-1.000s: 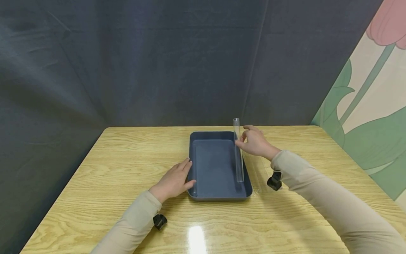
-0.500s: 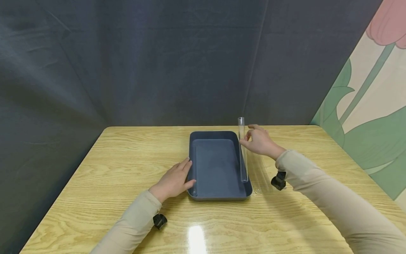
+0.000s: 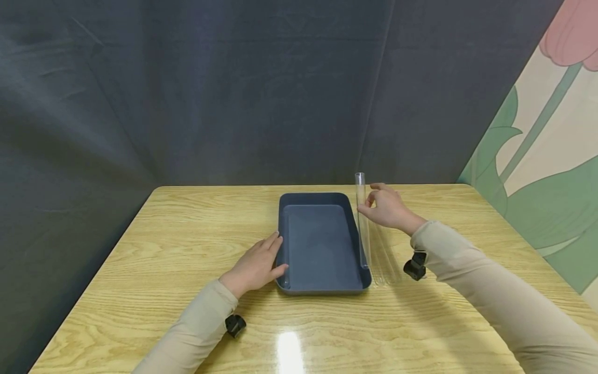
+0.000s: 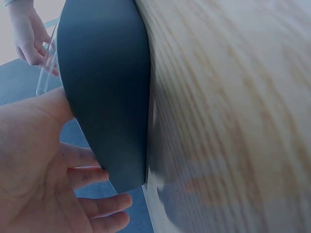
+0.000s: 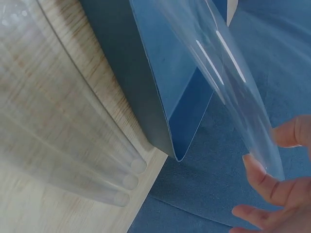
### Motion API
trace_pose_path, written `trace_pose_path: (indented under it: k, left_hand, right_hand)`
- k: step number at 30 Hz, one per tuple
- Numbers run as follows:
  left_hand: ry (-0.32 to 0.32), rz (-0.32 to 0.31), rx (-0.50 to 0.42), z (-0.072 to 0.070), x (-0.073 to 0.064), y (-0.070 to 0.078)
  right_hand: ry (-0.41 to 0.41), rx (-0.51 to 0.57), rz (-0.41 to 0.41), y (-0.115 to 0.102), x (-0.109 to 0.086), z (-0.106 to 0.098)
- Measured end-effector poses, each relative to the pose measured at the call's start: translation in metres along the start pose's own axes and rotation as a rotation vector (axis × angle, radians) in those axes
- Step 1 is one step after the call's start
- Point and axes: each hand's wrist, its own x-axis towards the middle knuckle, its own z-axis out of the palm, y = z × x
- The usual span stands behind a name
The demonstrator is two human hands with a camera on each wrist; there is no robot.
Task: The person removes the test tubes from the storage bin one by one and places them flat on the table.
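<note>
pinching a clear tube (image 3: 363, 234), the right hand (image 3: 385, 209) had a tray (image 3: 320, 246) to its left, which the left hand (image 3: 254, 266), unclenched, apparently steadied.

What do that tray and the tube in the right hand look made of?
The tray looks matte, perhaps coated metal or plastic: dull blue-grey, thin-walled. The tube looks glossy, clear plastic or glass: it is see-through, with bright streaks of light.
</note>
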Motion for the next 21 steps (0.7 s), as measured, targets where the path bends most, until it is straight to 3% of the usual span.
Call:
trace_pose_path:
  k: [21]
  left_hand:
    - [-0.008, -0.003, 0.001, 0.000, 0.001, -0.001]
  right_hand:
    - [-0.021, -0.021, 0.009, 0.012, -0.005, -0.004]
